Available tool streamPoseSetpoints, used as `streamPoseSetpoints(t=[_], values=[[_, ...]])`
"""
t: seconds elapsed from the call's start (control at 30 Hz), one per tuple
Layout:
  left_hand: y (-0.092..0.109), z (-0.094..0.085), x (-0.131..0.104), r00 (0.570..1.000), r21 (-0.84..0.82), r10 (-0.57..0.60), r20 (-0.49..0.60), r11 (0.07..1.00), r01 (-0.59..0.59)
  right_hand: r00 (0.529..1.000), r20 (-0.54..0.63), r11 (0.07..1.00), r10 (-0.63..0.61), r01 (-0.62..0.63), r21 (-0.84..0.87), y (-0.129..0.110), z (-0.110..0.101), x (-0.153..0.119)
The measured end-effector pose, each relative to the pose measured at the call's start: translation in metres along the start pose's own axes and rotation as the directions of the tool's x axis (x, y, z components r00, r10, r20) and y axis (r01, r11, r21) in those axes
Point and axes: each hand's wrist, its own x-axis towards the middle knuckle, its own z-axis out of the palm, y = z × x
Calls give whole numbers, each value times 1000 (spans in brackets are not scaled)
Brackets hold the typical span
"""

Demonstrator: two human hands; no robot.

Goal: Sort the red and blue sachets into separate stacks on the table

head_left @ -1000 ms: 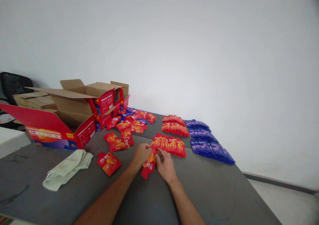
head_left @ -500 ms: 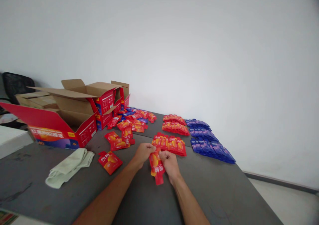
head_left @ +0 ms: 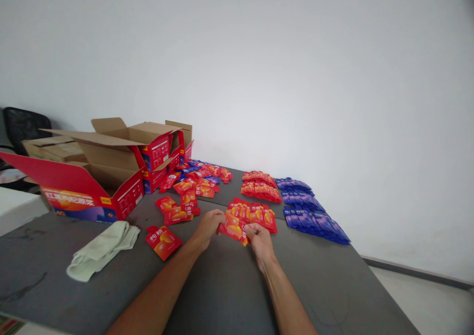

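Observation:
A red sachet (head_left: 233, 227) with an orange fruit print is stretched between my two hands, turned sideways. My left hand (head_left: 211, 226) pinches its left end, and my right hand (head_left: 259, 239) grips the opposite end; the fingers hide part of that end. Just behind it lies a neat overlapping row of red sachets (head_left: 264, 217). To the left of my left hand a single red sachet (head_left: 163, 242) lies flat on the dark table (head_left: 222, 295), with a few loose red sachets (head_left: 178, 213) behind it.
Further back are more rows of red sachets (head_left: 261, 190), and blue sachets (head_left: 314, 221) at the right. A mixed pile (head_left: 200, 177) lies beside open red cartons (head_left: 81, 196). A pale folded cloth (head_left: 103, 250) rests front left. A white wall (head_left: 296, 78) stands behind the table.
The held sachet has turned from pointing towards me to lying sideways between my hands. My right hand has shifted slightly right, its grip moving to the sachet's other end.

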Motion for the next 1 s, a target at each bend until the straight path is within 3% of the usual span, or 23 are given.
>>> streamPoseSetpoints(t=[0.07, 0.13, 0.27, 0.4, 0.57, 0.77, 0.9, 1.0], values=[[-3, 3, -2, 994, 59, -12, 113, 998, 6, 1000, -23, 998, -18, 19, 53, 2, 1, 1], [-5, 6, -4, 992, 67, -7, 127, 998, -1, 998, -64, 992, -28, 36, 121, 2, 3, 3], [-3, 8, -3, 997, -85, -28, 65, 996, 34, 991, -123, 976, -56, 80, 201, 0, 4, 5], [5, 5, -3, 994, -109, -29, -108, 994, 17, 998, -46, 960, -33, 44, 276, -5, 5, 1], [3, 8, -4, 998, -136, 41, 48, 990, -35, 999, 36, 953, -14, 3, 304, -7, 7, -2], [-8, 13, 0, 995, -135, 43, -96, 989, -55, 999, -24, 965, -32, 37, 260, -6, 5, 0], [-5, 14, -6, 999, -117, 14, 37, 993, -10, 998, 0, 977, -68, 67, 202, -5, 6, -1], [1, 16, -12, 983, -52, 62, 174, 997, -54, 996, -4, 990, -86, 85, 115, -4, 7, -3]])
